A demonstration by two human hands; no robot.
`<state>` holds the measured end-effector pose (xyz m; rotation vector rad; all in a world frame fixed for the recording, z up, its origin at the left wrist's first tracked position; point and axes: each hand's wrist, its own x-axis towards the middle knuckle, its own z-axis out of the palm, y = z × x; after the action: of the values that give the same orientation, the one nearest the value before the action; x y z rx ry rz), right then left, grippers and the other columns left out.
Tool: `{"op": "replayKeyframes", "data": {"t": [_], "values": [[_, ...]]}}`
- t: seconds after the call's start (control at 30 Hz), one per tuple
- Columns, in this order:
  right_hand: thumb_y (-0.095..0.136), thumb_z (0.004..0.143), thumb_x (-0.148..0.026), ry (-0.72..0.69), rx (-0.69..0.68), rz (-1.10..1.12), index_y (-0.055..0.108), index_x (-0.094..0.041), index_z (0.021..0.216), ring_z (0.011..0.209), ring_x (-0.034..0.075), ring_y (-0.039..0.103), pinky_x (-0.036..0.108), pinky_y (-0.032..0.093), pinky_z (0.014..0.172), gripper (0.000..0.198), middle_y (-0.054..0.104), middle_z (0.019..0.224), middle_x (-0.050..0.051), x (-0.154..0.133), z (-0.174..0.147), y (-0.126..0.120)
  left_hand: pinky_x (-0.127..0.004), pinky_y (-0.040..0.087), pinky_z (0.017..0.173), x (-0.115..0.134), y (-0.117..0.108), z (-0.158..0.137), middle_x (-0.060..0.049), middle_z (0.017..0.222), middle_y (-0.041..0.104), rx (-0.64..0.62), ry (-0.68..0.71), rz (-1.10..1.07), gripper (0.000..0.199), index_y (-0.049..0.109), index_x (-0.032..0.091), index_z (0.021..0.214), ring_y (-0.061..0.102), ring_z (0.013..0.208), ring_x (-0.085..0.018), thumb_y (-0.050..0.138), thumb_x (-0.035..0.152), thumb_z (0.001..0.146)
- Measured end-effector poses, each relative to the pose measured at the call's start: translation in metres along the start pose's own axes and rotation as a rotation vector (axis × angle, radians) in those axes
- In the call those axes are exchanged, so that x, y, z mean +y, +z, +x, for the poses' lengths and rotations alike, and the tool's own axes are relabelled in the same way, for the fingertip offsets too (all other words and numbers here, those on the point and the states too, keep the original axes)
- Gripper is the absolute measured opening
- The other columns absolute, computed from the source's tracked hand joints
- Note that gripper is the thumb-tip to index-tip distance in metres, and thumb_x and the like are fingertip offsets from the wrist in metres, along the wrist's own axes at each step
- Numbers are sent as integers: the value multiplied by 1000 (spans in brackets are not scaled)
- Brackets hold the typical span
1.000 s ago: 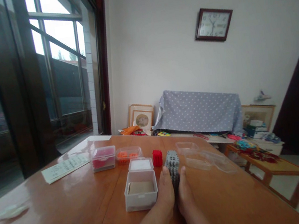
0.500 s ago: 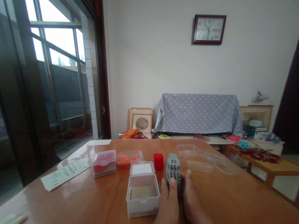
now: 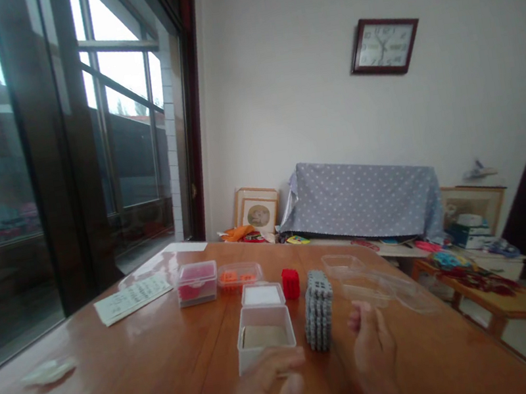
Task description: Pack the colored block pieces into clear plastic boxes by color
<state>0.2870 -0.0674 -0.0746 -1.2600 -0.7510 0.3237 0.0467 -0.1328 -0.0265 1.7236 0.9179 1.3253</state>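
A tall stack of grey studded building blocks (image 3: pixel 318 311) stands upright on the table, between my hands and touched by neither. My left hand (image 3: pixel 271 392), smeared a little by motion, has its thumb and fingers apart over the front of an opened clear plastic box (image 3: pixel 267 356). Inside that box lies a flat beige piece (image 3: pixel 264 336). To the right of the grey stack is my right hand (image 3: pixel 375 349), its fingers curled in, with nothing visible in them. A small red block stack (image 3: pixel 291 284) stands behind the grey one.
Further back are a lidded box of pink pieces (image 3: pixel 197 284) and a clear tray with orange pieces (image 3: pixel 240 276). Empty clear containers (image 3: pixel 367 289) lie at the right. Printed papers (image 3: pixel 133 299) and a pale packet (image 3: pixel 48 372) lie on the left of the wooden table (image 3: pixel 138 390).
Both hands have let go of the grey block stack, which stays standing. My left hand has drawn back to the left, my right hand has moved off to the right and curled. The view has shifted.
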Motion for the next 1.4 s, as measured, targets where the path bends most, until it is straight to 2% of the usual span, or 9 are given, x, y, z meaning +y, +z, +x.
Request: {"op": "replayKeyframes", "data": {"t": [0.07,0.17,0.27,0.37,0.5,0.63,0.77,1.03,1.4], "values": [[44,96,-67,-67,-118,-50,69,-18,100,73,18,58,28,47,71,55,62,75,1,-9,-14,3,-40,55,94,8,-21,21,-10,108,75,167,22,49,38,76,23,103,68,104,-30,57,54,92],[43,100,-60,-201,-384,-75,69,-19,92,66,16,53,25,43,64,49,58,71,-1,-19,-34,12,-35,55,80,6,-41,64,-7,99,75,281,-34,25,38,70,19,107,68,92,-26,57,52,92],[46,102,-50,-293,-618,-103,72,-20,103,71,16,58,24,45,67,39,63,78,1,-25,-45,22,-32,54,75,-15,-47,103,-6,99,74,351,-91,-38,37,66,17,106,68,88,-24,59,50,90],[48,102,-47,-327,-742,-116,71,-23,116,71,16,61,23,47,68,36,67,77,1,-26,-49,26,-32,54,78,-50,-45,127,-6,99,73,387,-105,-70,40,64,16,108,68,90,-24,60,50,88],[52,100,-48,-340,-775,-155,70,-22,120,64,16,59,24,50,67,37,65,68,-1,-19,-48,29,-34,53,77,-93,-43,135,-7,98,74,374,-121,-33,43,65,16,106,69,88,-25,61,54,87],[50,101,-45,-323,-857,-239,71,-23,117,63,15,60,24,50,72,34,69,73,1,-6,-45,32,-34,53,74,-108,-43,131,-9,98,74,307,-164,-3,42,65,16,103,69,84,-25,61,55,87],[55,98,-46,-354,-906,-254,72,-24,115,63,16,62,22,48,64,32,71,78,2,6,-43,35,-33,52,74,-110,-41,127,-9,95,73,281,-174,-6,40,66,15,100,68,83,-24,58,52,88],[52,99,-45,-453,-913,-308,68,-21,78,59,12,56,20,39,56,35,62,65,-2,2,-46,36,-33,51,71,-108,-39,122,-9,94,73,256,-268,87,45,69,15,102,66,80,-24,59,56,86],[54,98,-44,-347,-963,-317,71,-21,85,58,12,54,20,38,55,31,62,64,-2,-15,-41,21,-34,50,72,-96,-37,117,-9,97,74,162,-227,193,44,70,17,105,68,86,-27,58,56,88]]}}
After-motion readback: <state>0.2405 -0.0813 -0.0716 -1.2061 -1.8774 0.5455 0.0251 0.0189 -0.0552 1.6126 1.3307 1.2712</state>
